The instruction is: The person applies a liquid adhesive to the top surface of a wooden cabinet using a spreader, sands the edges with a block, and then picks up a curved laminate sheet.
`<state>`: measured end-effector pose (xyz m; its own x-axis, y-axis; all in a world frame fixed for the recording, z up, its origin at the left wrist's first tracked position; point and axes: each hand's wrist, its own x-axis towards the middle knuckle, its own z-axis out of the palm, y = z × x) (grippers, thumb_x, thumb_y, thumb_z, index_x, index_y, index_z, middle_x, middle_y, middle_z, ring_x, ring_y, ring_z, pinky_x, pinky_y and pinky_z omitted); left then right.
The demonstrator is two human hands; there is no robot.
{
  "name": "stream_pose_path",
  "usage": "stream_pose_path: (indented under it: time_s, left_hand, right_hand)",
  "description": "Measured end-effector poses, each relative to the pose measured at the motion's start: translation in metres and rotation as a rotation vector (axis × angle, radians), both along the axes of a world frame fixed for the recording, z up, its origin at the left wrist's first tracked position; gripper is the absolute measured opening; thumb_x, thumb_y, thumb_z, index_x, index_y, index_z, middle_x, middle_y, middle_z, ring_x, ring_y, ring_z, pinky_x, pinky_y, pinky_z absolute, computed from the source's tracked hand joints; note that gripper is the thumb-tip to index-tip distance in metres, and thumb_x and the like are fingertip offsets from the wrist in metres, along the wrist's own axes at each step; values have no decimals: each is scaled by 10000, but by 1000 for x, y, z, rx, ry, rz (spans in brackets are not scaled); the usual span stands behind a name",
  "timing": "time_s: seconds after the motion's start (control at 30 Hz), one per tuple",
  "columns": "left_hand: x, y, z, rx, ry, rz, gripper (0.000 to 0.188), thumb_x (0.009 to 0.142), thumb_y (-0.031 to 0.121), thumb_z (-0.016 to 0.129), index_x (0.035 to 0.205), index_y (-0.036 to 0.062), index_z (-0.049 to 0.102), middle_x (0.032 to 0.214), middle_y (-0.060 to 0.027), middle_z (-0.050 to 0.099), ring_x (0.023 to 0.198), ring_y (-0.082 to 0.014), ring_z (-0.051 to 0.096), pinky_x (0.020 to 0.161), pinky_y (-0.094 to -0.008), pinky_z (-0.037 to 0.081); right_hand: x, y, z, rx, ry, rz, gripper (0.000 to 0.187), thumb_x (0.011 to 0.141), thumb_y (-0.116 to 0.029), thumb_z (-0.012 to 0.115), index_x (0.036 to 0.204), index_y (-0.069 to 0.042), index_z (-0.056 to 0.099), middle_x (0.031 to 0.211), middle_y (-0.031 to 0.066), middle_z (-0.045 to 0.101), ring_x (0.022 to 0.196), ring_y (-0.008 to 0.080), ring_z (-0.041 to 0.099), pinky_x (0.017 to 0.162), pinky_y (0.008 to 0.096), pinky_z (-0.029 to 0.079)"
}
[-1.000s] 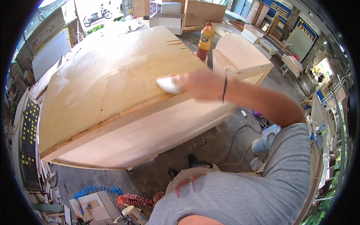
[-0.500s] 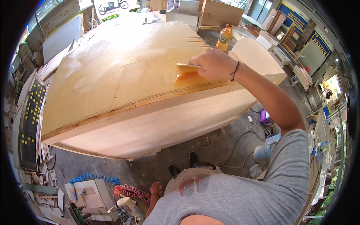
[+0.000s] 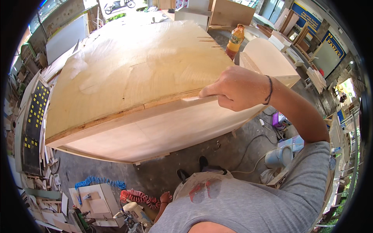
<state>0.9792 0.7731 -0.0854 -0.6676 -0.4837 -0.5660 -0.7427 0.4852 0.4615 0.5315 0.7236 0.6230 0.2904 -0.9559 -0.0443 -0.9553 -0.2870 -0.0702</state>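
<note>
My right hand (image 3: 243, 90) is closed around a flat, pale spreader (image 3: 191, 98), whose blade shows at the front edge of the large wooden panel (image 3: 116, 77). Most of the tool is hidden by my fingers. A yellowish, streaky film covers the panel top, with brush-like marks left of my hand. Beyond my hand, a plastic bottle (image 3: 234, 42) with orange-brown liquid stands near the panel's right edge. My left hand (image 3: 166, 197) hangs low beside my body, small in view, loosely open and with nothing visible in it.
A coiled red hose (image 3: 140, 197) and a coiled blue hose (image 3: 99, 181) lie at the lower left. A light blue bucket (image 3: 279, 157) stands on the floor at right, near a cable (image 3: 244, 155). A rounded pale board (image 3: 268, 56) adjoins the bottle's right side.
My right hand has come toward me with the spreader, from the panel top to its front edge. The glossy orange puddle has been spread out and no longer shows.
</note>
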Motion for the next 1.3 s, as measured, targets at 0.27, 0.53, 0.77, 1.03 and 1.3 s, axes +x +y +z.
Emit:
stream_pose_path:
  time_s: [0.27, 0.53, 0.77, 1.03, 1.3]
  left_hand:
    - [-28, -22, 56, -121, 142, 58, 159, 756, 247, 597, 872, 139, 592, 830, -66, 611, 811, -271, 605, 654, -394, 488]
    - [-9, -70, -19, -131, -1, -234, 276, 738, 345, 617, 906, 133, 564, 864, -101, 606, 838, -307, 598, 656, -428, 488]
    - [-38, -117, 23, -158, -55, -308, 240, 697, 321, 646, 852, 154, 568, 811, -86, 611, 779, -297, 613, 618, -425, 494]
    - [-127, -105, 123, -382, 138, -370, 207, 678, 183, 658, 877, 170, 601, 895, -26, 610, 857, -215, 605, 680, -339, 498]
    - [-148, -67, 126, -325, 229, -393, 267, 702, 164, 637, 968, 156, 612, 943, -35, 622, 884, -209, 608, 706, -351, 499]
  right_hand:
    - [-37, 116, -22, -501, -753, -527, 293, 806, -60, 500, 1083, 11, 562, 899, 112, 627, 818, 216, 618, 738, 357, 486]
    - [-73, 235, -132, -1372, -2077, -258, 422, 917, -155, 446, 1305, -10, 365, 1297, 106, 473, 1174, 290, 474, 993, 447, 380]
    - [-74, 267, -178, -1270, -2160, -110, 452, 944, -259, 361, 1363, -100, 302, 1341, 100, 424, 1221, 317, 423, 971, 633, 314]
    - [-91, 301, -193, -1215, -2068, 112, 618, 903, -480, 402, 1407, -168, 225, 1446, 85, 257, 1313, 335, 267, 986, 676, 214]
    - [-119, 317, -203, -1158, -2137, 203, 690, 853, -610, 378, 1418, -256, 199, 1476, 34, 194, 1341, 291, 209, 997, 683, 137]
